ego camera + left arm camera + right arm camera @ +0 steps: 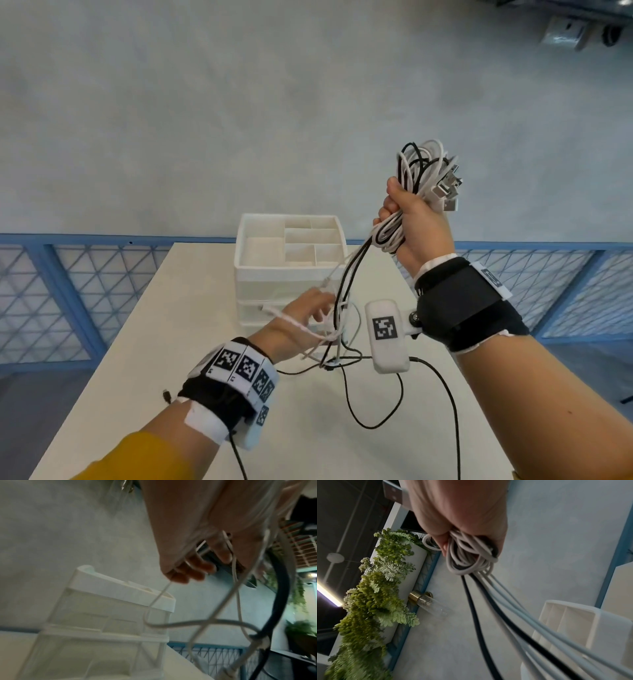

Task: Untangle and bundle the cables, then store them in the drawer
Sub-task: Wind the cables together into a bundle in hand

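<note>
My right hand point(411, 219) is raised above the table's right side and grips a coiled bundle of white and black cables point(424, 168), USB plugs sticking out on its right. The same bundle point(467, 555) shows under the right hand point(462, 520), with strands running down. Those hanging strands point(346, 284) reach my left hand point(301, 308), low in front of the white drawer unit point(260, 284). Its curled fingers point(188, 572) hold a white cable point(154, 601). A braided white cable lies over the back of that hand. A black strand point(373, 425) loops on the table.
The drawer unit point(102, 615) stands at the far end of the white table point(171, 342), with an open divided tray on top. A small black plug point(166, 395) lies by my left wrist. A blue lattice railing point(68, 291) runs behind the table.
</note>
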`<state>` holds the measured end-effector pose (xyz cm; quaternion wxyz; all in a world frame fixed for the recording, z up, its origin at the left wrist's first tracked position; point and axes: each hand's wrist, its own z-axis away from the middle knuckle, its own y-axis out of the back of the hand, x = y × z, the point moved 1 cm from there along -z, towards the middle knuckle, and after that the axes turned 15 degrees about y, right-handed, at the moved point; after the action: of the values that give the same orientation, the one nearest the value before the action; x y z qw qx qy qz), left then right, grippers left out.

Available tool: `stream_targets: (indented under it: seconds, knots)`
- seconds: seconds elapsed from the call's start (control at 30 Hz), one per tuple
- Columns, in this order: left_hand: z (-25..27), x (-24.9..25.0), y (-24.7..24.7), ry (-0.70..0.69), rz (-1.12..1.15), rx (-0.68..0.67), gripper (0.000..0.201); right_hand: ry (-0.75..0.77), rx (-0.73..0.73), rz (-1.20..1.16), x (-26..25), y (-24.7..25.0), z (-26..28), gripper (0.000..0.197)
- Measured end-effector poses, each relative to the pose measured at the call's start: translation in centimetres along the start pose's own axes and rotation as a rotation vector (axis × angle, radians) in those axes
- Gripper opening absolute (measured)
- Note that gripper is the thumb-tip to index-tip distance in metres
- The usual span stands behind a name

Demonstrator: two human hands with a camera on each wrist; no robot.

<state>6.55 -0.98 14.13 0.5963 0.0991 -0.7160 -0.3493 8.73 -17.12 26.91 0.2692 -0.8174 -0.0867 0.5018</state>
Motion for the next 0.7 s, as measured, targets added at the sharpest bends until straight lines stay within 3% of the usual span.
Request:
stream_targets:
  seconds: [0.1, 0.23, 0.33, 0.4, 0.5, 0.6, 0.7]
  knots:
    - [-0.1, 0.4, 0.2, 0.003, 0.257, 0.131, 0.014, 0.009, 0.002, -0.003, -0.5, 0.4, -0.1, 0.022]
    - [-0.1, 1.3, 0.4, 0.285, 0.880, -0.081, 0.020, 0.014, -0.012, -0.004, -0.9, 1.1, -0.1, 0.020]
    - [0.1, 1.7, 0.4, 0.291, 1.038, -0.185, 0.022, 0.005, -0.022, -0.002, -0.9, 1.2, 0.1, 0.019]
    - [0.0, 1.6, 0.5, 0.300, 1.095, -0.169, 0.018, 0.003, -0.029, 0.002, -0.8, 1.3, 0.2, 0.019]
    - [-0.7, -0.6, 1.6, 0.399, 1.372, -0.016, 0.020, 0.022, -0.021, 0.011, -1.1, 1.6, 0.0, 0.019]
    - [-0.8, -5.7, 2.7, 0.620, 1.642, 0.235, 0.022, 0.069, 0.027, 0.008, -1.9, 2.2, -0.5, 0.020]
    - [1.0, -10.6, 2.2, 0.894, 1.593, 0.462, 0.027, 0.104, 0.041, -0.002, -2.6, 2.7, -0.8, 0.021]
